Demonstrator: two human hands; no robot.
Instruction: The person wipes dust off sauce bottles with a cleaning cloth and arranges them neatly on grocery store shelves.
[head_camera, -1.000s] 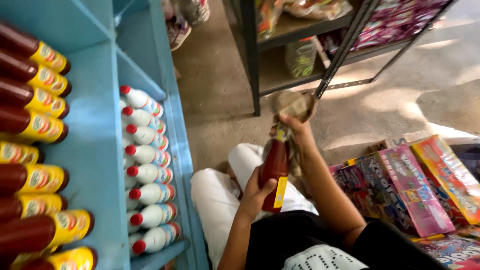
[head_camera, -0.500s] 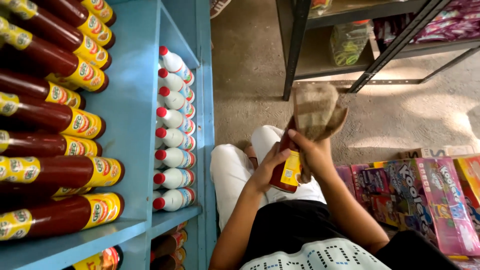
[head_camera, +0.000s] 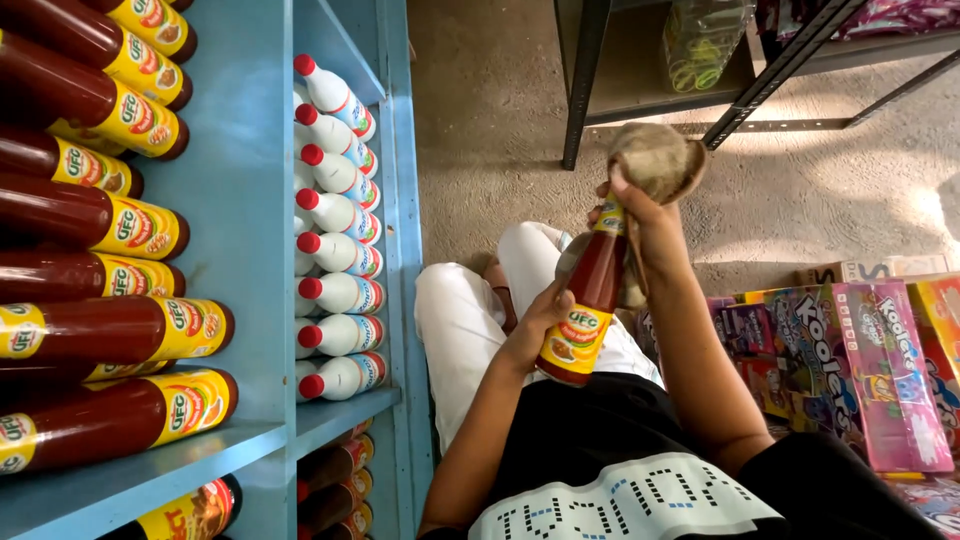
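My left hand (head_camera: 535, 325) grips the lower body of a dark red sauce bottle (head_camera: 588, 300) with a yellow label, held upright over my lap. My right hand (head_camera: 645, 225) holds a brownish cloth (head_camera: 655, 160) bunched over the bottle's neck and top. I sit on the floor in white trousers and a black shirt, beside a blue shelf unit (head_camera: 250, 200).
The blue shelf holds rows of similar red sauce bottles (head_camera: 110, 230) and white bottles with red caps (head_camera: 335, 260). Colourful boxed packs (head_camera: 860, 360) lie at my right. A dark metal rack (head_camera: 650, 70) stands across the concrete floor.
The view has swung closer to the shelf. The bottle has come more upright, and the cloth in my right hand has moved onto its top.
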